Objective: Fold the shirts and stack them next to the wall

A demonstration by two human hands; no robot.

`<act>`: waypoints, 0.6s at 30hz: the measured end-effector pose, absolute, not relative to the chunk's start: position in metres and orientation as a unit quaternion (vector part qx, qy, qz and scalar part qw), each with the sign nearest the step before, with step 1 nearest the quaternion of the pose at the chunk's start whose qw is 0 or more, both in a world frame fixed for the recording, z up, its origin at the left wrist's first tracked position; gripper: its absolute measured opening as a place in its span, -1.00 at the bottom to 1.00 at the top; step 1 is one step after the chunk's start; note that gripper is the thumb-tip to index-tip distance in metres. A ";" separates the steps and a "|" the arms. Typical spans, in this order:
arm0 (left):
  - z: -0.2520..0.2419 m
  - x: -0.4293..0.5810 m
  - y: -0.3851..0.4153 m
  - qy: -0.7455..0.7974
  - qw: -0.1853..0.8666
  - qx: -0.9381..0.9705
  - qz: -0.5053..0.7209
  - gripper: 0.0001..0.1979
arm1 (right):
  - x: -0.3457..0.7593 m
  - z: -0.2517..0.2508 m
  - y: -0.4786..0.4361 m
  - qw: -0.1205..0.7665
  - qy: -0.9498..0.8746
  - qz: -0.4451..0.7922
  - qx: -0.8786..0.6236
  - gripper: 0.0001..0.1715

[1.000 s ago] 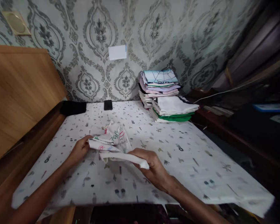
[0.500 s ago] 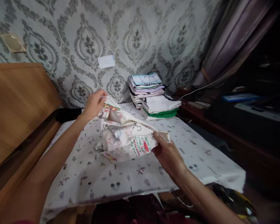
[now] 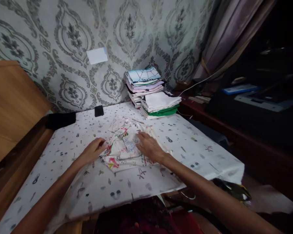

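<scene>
A crumpled white garment (image 3: 129,143), covered in coloured lettering and drawings, lies on the tablecloth in front of me; its exact kind does not show. My right hand (image 3: 150,148) rests on its right half, palm down with fingers stretched out. At the garment's left edge is my left hand (image 3: 94,151), its fingers slightly bent and apart from the thumb, the tips close to or touching the fabric. Behind it, toward the wall, stand two piles of folded clothes: a taller pile (image 3: 144,81) with a spiderweb print on top, and a lower white-and-green pile (image 3: 160,104).
The patterned tablecloth (image 3: 200,159) covers the table. A small black object (image 3: 99,110) and a black cloth-like item (image 3: 61,120) lie toward the back left. Wooden furniture (image 3: 14,107) borders the left side. A dark cluttered surface with a blue-edged item (image 3: 241,88) is on the right.
The garment was held up between both hands and now lies on the table. My right hand has gone flat onto it, my left has let go of its upper corner. The view has shifted right.
</scene>
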State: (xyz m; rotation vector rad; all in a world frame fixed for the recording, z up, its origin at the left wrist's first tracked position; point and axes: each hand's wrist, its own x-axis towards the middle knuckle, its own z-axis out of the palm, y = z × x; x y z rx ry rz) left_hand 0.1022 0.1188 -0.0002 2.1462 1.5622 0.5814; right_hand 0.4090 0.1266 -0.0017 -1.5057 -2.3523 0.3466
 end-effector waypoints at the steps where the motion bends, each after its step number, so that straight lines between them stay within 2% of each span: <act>1: -0.001 0.102 0.111 0.562 0.227 0.767 0.213 -0.62 | 0.401 0.000 0.135 0.133 -0.817 0.122 -0.548 -0.49; 5: 0.001 0.098 0.098 0.556 0.269 0.747 0.246 -0.69 | 0.395 -0.005 0.159 0.106 -0.794 0.166 -0.575 -0.68; 8: 0.010 0.086 0.109 0.583 0.355 0.658 0.318 -0.71 | 0.408 -0.001 0.156 0.191 -0.812 0.259 -0.486 -0.78; 10: 0.020 0.073 0.125 0.596 0.407 0.564 0.402 -0.66 | 0.420 0.011 0.140 0.241 -0.816 0.374 -0.370 -0.77; 11: 0.025 0.067 0.134 0.598 0.417 0.522 0.443 -0.63 | 0.425 0.018 0.130 0.237 -0.813 0.432 -0.312 -0.77; 14: 0.033 0.052 0.159 0.615 0.404 0.440 0.515 -0.57 | 0.436 0.035 0.103 0.138 -0.811 0.539 -0.180 -0.81; 16: 0.029 0.048 0.166 0.643 0.394 0.402 0.520 -0.57 | 0.439 0.037 0.100 0.083 -0.816 0.555 -0.138 -0.81; 18: 0.020 0.050 0.165 0.665 0.403 0.367 0.511 -0.58 | 0.436 0.032 0.118 0.087 -0.817 0.553 -0.138 -0.78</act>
